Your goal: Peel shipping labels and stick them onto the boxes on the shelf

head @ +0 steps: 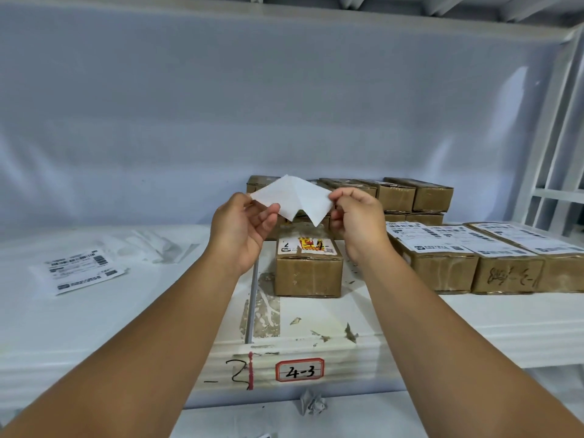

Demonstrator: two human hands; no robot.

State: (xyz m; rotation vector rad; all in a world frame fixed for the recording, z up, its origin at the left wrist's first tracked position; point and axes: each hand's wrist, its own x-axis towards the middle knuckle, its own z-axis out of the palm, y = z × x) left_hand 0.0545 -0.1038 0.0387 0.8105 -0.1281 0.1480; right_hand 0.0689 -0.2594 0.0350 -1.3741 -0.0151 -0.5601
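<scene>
Both hands hold a white shipping label (292, 197) in the air above the shelf, its blank side facing me and partly split from its backing. My left hand (241, 227) pinches its left corner, and my right hand (358, 221) pinches its right edge. Directly below stands a small brown box (308, 273) with an old red and yellow sticker on top. To the right lie three long brown boxes (442, 263) with white printed labels on their tops. More brown boxes (407, 192) are stacked behind, unlabelled on top.
A stack of printed labels (80, 270) lies on the white shelf (126, 311) at the left, with peeled backing sheets (158, 245) behind it. The shelf edge carries a tag reading 4-3 (299, 370). A crumpled paper ball (313, 403) lies below. White uprights (550, 147) stand at the right.
</scene>
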